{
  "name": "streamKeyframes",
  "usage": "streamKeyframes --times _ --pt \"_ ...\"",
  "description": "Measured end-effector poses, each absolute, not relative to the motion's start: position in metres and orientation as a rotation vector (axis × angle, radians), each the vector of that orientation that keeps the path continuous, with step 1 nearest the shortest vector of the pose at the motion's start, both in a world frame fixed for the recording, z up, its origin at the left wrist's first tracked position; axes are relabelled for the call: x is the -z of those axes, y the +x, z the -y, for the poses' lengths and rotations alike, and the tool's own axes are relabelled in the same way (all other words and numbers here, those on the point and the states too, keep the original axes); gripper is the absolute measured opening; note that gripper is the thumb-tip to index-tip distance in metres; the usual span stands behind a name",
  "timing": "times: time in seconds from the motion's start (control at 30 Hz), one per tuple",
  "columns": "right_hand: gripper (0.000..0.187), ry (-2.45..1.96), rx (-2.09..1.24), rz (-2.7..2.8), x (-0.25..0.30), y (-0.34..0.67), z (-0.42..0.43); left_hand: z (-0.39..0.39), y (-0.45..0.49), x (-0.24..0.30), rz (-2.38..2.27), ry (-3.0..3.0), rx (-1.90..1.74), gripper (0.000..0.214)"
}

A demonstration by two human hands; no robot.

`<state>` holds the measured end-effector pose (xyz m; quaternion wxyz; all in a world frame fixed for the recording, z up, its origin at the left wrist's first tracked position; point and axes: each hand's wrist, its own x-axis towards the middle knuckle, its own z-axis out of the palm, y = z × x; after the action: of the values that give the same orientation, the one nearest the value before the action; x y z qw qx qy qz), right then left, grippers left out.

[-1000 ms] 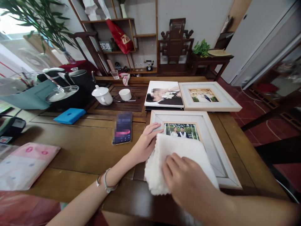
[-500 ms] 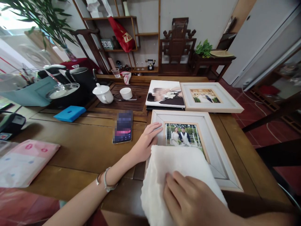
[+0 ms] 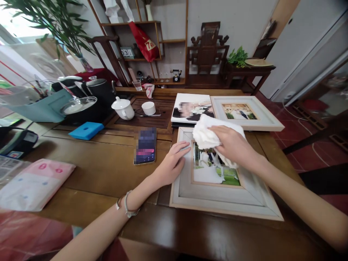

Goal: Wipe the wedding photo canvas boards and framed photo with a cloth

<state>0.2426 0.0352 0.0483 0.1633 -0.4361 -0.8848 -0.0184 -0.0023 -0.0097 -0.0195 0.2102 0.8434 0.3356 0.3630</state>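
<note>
A picture frame (image 3: 217, 195) with a pale wide border lies flat on the table, a wedding photo (image 3: 231, 177) inside it. My left hand (image 3: 174, 163) rests on the frame's left border, its fingers stretched out and touching the edge. In my right hand (image 3: 231, 143) is a bunched white cloth (image 3: 203, 132), pressed over the upper part of the frame. The cloth and hand hide the top of the photo.
Behind lie a photo panel (image 3: 190, 96) and another picture frame (image 3: 268, 117). A phone (image 3: 145, 145), a white lidded cup (image 3: 123, 108), a small white bowl (image 3: 148, 108) and a blue box (image 3: 86, 130) stand to the left, with a pink-and-white packet (image 3: 35, 185) nearer.
My right hand has carried the white cloth forward from the frame's near side to its upper part, uncovering the lower photo and near border. My left hand has stayed on the left border.
</note>
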Motion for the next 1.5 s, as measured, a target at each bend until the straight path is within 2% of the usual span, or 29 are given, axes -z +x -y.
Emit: streamKeyframes --times 0.17,0.27,0.43,0.63,0.73,0.9,0.97,1.13,1.23,1.4,1.5 --pt "0.064 -0.845 -0.213 2.676 -0.047 0.217 -0.065 0.011 0.0 0.011 -0.983 2.338 -0.984 0.041" --pt "0.068 -0.9 -0.225 2.759 -0.048 0.224 -0.058 0.011 -0.001 0.012 -0.962 2.333 -1.01 0.041" --pt "0.062 -1.207 0.008 2.798 -0.057 0.276 -0.033 0.01 -0.004 0.02 -0.935 2.308 -1.011 0.044" --pt "0.06 -1.548 0.182 2.597 -0.046 0.307 -0.003 0.011 -0.004 0.018 -0.945 2.304 -1.002 0.043" --pt "0.061 -1.454 0.114 2.629 -0.048 0.289 0.035 0.011 -0.004 0.017 -0.957 2.306 -0.99 0.043" --pt "0.064 -1.034 -0.305 2.706 -0.066 0.26 0.093 0.011 -0.003 0.018 -0.941 2.315 -1.0 0.044" --pt "0.061 -1.056 -0.285 2.692 -0.064 0.261 0.087 0.011 -0.003 0.017 -0.941 2.31 -0.992 0.044" --pt "0.06 -1.335 0.091 2.587 -0.04 0.282 0.017 0.011 -0.003 0.013 -0.956 2.3 -0.97 0.043" --pt "0.056 -1.386 0.182 2.541 -0.032 0.285 -0.006 0.011 -0.003 0.013 -0.95 2.296 -0.975 0.043" --pt "0.062 -1.248 0.072 2.673 -0.04 0.251 0.04 0.01 -0.003 0.016 -0.965 2.283 -0.987 0.042" --pt "0.052 -0.962 -0.054 2.762 -0.049 0.228 0.086 0.01 -0.002 0.017 -0.985 2.284 -0.971 0.043"
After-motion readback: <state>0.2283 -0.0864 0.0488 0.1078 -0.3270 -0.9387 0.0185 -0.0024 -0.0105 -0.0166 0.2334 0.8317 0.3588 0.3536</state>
